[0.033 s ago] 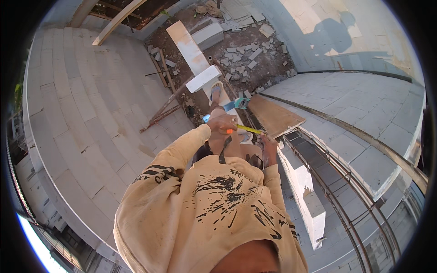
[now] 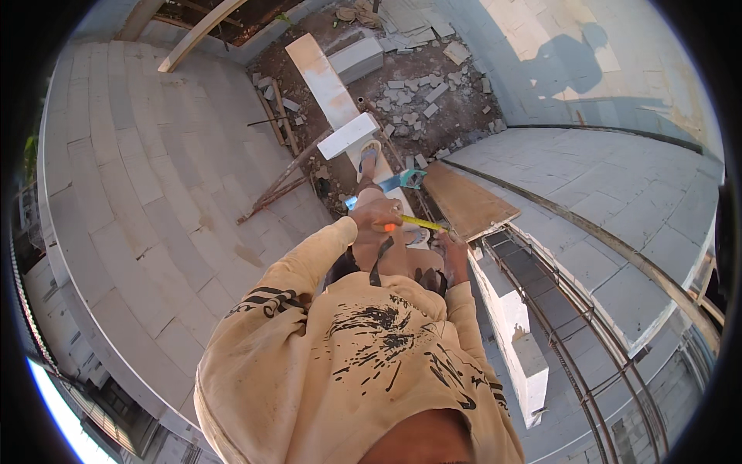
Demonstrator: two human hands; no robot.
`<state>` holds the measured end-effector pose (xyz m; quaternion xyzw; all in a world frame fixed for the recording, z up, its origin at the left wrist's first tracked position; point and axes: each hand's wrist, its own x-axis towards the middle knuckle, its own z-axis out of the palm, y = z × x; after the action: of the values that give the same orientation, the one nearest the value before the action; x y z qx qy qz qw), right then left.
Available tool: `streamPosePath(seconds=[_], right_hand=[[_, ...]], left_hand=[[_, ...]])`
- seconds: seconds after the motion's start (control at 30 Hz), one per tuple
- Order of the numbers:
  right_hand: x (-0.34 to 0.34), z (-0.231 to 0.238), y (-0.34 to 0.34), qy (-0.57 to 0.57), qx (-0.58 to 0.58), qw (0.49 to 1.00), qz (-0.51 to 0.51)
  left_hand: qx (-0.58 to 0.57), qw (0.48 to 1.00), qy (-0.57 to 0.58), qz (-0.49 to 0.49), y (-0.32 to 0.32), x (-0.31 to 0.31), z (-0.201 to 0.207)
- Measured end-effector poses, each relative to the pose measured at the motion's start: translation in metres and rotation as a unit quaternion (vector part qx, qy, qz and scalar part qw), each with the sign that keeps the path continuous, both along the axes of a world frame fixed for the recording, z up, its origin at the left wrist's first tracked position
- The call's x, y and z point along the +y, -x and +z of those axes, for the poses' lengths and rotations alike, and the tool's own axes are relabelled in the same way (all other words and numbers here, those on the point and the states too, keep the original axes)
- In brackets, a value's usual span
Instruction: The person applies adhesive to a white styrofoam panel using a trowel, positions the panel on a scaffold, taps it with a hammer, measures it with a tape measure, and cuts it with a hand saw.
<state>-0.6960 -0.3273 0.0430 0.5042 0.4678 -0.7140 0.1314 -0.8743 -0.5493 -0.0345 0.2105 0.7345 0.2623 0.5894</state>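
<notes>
Head view. Stretched between both hands, to the lower left of the brown board [image 2: 471,197]: a tape measure [image 2: 423,223], yellow blade partly out, orange patch showing at the case. Left hand [image 2: 376,214] curled round the case, hiding most of it. Right hand [image 2: 454,251] pinching the blade's far end, just below the board's bottom corner; exact finger placing too small to make out. Close by the board's left edge, a saw [image 2: 412,179] with teal handle. Up and left of the board, a white block [image 2: 348,135] across a long plank [image 2: 319,81].

Judged light, hard-cased, perhaps slick with dust; blade thin, springy, liable to kink if bent sideways. Best gripped palm-round at the case, tip pinched flat, clear of sharp edges.
</notes>
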Motion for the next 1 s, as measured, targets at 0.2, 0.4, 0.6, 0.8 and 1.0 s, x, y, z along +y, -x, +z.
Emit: streamPosePath(seconds=[0.2,0.4,0.6,0.8,1.0], right_hand=[[-0.027,-0.099,0.119,0.003,-0.085,0.986,0.143],[-0.021,-0.284,0.232,-0.003,-0.117,0.96,0.256],[-0.01,-0.521,0.346,-0.071,-0.19,0.879,0.431],[-0.07,-0.594,0.46,-0.062,-0.215,0.881,0.416],[-0.15,-0.598,0.445,-0.091,-0.119,0.868,0.473]], left_hand=[[-0.057,0.948,0.079,0.302,0.069,-0.101,-0.073],[-0.109,0.737,0.195,0.638,0.119,-0.225,-0.232],[-0.334,0.616,0.038,0.713,0.188,-0.304,-0.396],[-0.355,0.549,0.016,0.757,0.201,-0.303,-0.475],[-0.232,0.724,0.062,0.647,0.185,-0.261,-0.454]])
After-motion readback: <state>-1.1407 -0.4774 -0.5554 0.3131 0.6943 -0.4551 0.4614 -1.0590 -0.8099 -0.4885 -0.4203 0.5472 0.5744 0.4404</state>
